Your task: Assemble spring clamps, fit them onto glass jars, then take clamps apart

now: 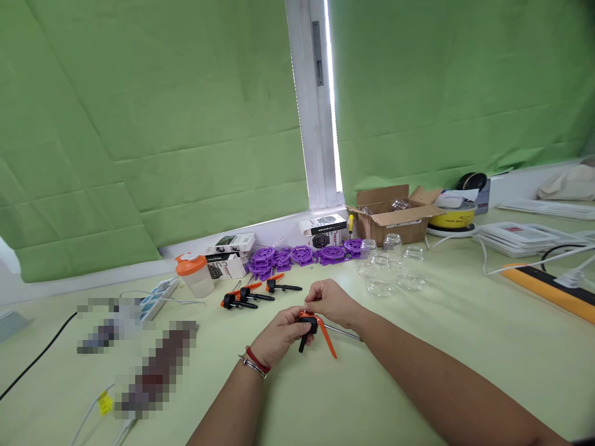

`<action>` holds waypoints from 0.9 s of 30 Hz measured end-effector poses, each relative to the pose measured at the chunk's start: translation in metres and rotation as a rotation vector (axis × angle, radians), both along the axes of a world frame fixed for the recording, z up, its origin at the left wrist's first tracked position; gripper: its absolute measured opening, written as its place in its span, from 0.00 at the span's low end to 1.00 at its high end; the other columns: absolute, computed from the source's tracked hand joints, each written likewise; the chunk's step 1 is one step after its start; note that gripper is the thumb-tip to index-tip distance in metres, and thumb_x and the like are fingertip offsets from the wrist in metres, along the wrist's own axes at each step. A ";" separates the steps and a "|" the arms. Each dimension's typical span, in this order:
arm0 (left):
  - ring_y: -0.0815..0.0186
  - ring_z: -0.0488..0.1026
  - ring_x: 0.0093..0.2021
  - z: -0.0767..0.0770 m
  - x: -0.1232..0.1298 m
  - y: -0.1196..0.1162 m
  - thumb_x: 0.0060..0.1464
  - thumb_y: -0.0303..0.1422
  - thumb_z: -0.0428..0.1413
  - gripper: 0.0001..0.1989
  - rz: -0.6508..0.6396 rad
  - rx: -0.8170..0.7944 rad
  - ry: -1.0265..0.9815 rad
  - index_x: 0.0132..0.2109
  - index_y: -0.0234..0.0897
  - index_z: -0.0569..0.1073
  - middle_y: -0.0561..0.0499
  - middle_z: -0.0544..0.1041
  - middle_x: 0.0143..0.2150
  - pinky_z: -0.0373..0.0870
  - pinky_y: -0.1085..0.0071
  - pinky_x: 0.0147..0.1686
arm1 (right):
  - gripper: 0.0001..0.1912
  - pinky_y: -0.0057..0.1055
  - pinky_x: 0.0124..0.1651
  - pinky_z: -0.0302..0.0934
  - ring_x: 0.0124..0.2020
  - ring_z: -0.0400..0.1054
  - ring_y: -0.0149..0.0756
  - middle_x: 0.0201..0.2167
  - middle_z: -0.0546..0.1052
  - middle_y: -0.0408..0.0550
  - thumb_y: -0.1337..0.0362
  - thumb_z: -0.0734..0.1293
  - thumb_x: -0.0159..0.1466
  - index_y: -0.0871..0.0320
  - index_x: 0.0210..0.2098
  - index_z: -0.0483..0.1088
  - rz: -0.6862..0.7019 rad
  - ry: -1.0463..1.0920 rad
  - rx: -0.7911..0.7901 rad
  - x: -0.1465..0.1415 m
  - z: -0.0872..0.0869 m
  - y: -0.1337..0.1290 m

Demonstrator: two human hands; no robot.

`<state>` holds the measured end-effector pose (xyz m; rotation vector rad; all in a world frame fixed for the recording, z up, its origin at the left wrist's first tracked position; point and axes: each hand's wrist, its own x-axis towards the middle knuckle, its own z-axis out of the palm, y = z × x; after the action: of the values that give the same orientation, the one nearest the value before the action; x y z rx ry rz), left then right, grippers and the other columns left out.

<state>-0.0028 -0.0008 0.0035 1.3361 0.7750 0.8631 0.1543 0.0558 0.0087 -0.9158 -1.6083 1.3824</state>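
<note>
My left hand (284,336), with a red cord and a metal bangle at the wrist, is closed around a black and orange plastic assembly (325,337). One orange arm of it slants down to the right, and a black stem points downward. My right hand (332,302) pinches at the top of the assembly, its fingertips meeting the left ones; what they hold is too small to make out. Below the right wrist a thin metal rod (344,332) sticks out, partly hidden. Several similar black and orange assemblies (248,294) lie to the left, beyond my left hand.
Purple plastic wheel-shaped parts (302,254) are heaped at the back near small boxes (323,230). Clear plastic domes (381,279) and an open cardboard box (395,220) stand to the right. An orange-lidded shaker cup (198,277) is left; an orange power strip (553,292) lies far right.
</note>
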 end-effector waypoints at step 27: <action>0.68 0.71 0.30 -0.001 0.000 0.004 0.49 0.34 0.57 0.21 0.094 0.010 -0.021 0.51 0.36 0.68 0.50 0.71 0.35 0.66 0.68 0.36 | 0.11 0.27 0.32 0.58 0.29 0.67 0.31 0.30 0.75 0.45 0.62 0.61 0.60 0.56 0.28 0.75 0.094 -0.465 0.532 0.008 0.008 -0.004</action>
<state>-0.0029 0.0036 0.0025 1.3057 0.8234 0.9547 0.1622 0.0515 0.0165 -0.8745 -2.2487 0.7507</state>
